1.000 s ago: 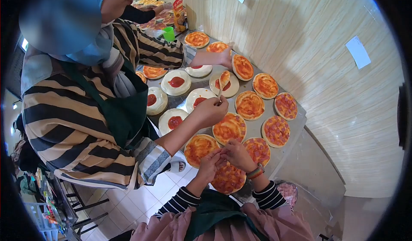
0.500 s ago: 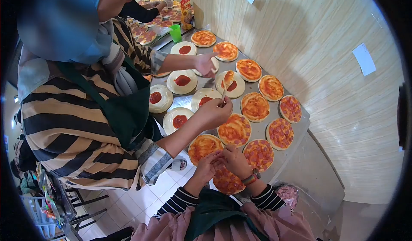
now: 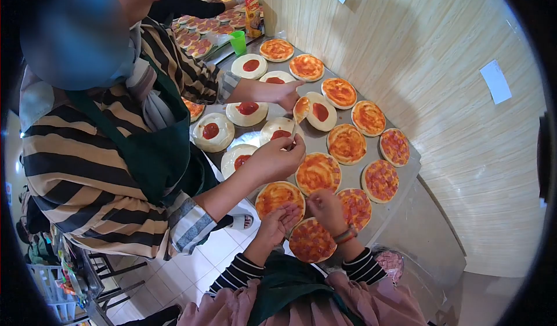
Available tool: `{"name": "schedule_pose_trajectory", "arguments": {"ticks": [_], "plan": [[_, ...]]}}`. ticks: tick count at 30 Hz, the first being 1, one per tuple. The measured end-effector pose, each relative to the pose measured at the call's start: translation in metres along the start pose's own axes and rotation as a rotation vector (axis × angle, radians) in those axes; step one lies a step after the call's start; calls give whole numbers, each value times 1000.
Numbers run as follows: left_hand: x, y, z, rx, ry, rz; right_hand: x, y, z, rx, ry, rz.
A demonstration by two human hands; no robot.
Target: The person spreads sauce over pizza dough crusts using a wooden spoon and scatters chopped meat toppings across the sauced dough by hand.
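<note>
My left hand [image 3: 277,226] is palm up with its fingers loosely extended, at the near edge of a sauce-spread pizza base [image 3: 272,196]. Whether small bits lie in the palm I cannot make out. My right hand [image 3: 327,211], with a band on the wrist, has its fingers pinched together over the near rim of another sauced base [image 3: 318,172]. What the fingertips hold is hidden. Just below my hands lies a pizza topped with diced meat [image 3: 312,241]. A similar topped pizza [image 3: 355,207] sits right of my right hand.
A co-worker at left holds a spoon [image 3: 301,110] of sauce and tilts a base [image 3: 322,116]. Bases with sauce blobs [image 3: 213,141] fill the table's left side. A plastic bag of pinkish bits [image 3: 390,263] lies right of my sleeve. A green cup [image 3: 238,43] stands far back.
My hands have moved apart; the right one has gone from my left palm toward the sauced base. The co-worker's spoon has moved off a base, which is now tilted up.
</note>
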State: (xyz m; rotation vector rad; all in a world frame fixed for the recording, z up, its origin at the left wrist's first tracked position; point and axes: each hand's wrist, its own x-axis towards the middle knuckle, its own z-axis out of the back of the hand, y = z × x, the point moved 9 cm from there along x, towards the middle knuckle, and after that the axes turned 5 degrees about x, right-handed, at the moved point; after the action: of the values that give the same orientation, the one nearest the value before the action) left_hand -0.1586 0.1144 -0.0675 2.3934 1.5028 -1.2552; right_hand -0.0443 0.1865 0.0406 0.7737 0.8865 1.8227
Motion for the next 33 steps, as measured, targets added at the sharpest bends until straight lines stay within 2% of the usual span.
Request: {"name": "schedule_pose_trajectory", "arguments": {"ticks": [3, 5, 11, 15, 18, 20, 24, 26, 33], "plan": [[-5, -7, 1, 20, -20, -35, 1, -32, 13, -185, -4, -70], [-7, -10, 2, 20, -32, -38, -6, -46, 3, -315, 71, -69], [-6, -9, -4, -8, -22, -49, -9, -45, -8, -429, 74, -8], [-7, -11, -7, 3, -31, -48, -11, -28, -5, -360, 2, 58], [-5, -10, -6, 3, -19, -51, -8, -39, -7, -288, 49, -20], [-6, -12, -6, 4, -11, -59, -2, -51, -1, -145, -39, -48], [-4, -12, -1, 65, -45, -115, 26, -52, 4, -234, -113, -30], [-4, -15, 1, 103, -66, -157, 39, -66, -12, -262, -9, -59], [1, -18, -3, 58, -85, -209, 51, -56, -20, -334, -38, -48]]}}
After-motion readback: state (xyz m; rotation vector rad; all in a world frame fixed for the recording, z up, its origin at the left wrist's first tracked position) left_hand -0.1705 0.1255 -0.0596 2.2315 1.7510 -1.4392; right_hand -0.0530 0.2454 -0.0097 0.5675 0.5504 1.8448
